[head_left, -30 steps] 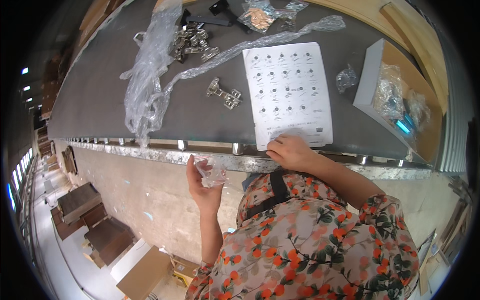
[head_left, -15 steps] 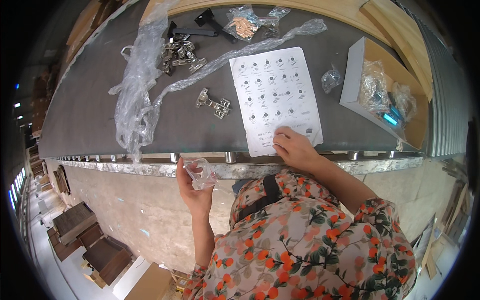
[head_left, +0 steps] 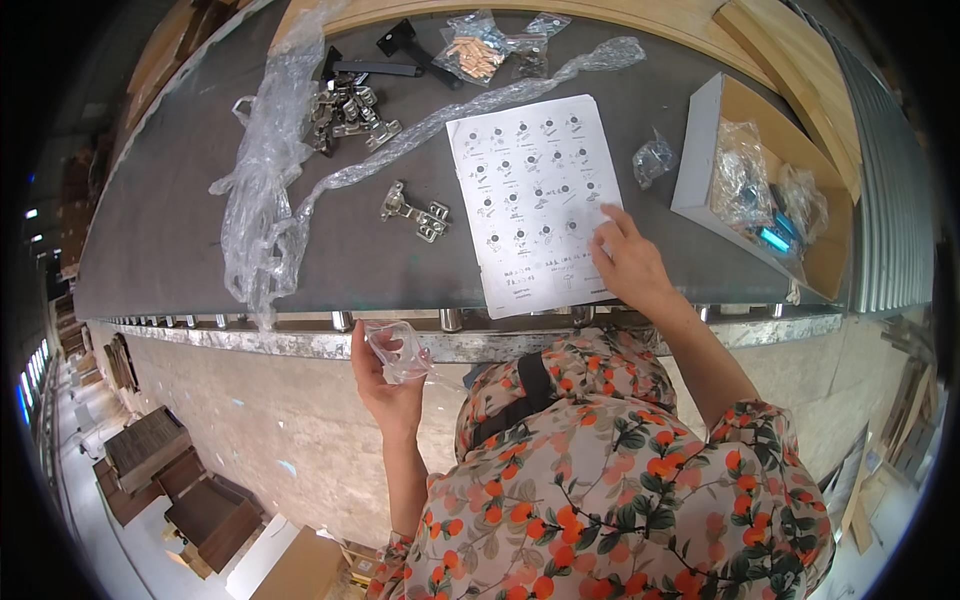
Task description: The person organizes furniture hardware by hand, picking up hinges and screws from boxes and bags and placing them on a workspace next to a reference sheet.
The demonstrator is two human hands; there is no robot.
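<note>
In front of the dark table's near edge, my left hand [head_left: 388, 395] holds a small clear plastic bag [head_left: 402, 352], its fingers curled round it. My right hand [head_left: 630, 262] is at the right edge of a printed parts sheet [head_left: 535, 215], index finger stretched out over the paper and fingers partly apart, holding nothing. Left of the sheet lies a single metal cabinet hinge [head_left: 418, 214]. Farther back is a pile of similar hinges [head_left: 350, 118]. A small clear bag [head_left: 654, 160] with unclear contents rests right of the sheet.
Crumpled bubble wrap [head_left: 268, 190] lies at the left, a twisted strip running across the back. Beyond are black metal brackets [head_left: 405, 45] and a bag of wooden dowels [head_left: 474, 58]. An open cardboard box [head_left: 705, 150] with bagged parts stands right. Metal rollers [head_left: 451, 319] line the near edge.
My right hand has moved right and away from me, from the sheet's lower part to its right edge, and the index finger has stretched out. My left hand keeps the plastic bag.
</note>
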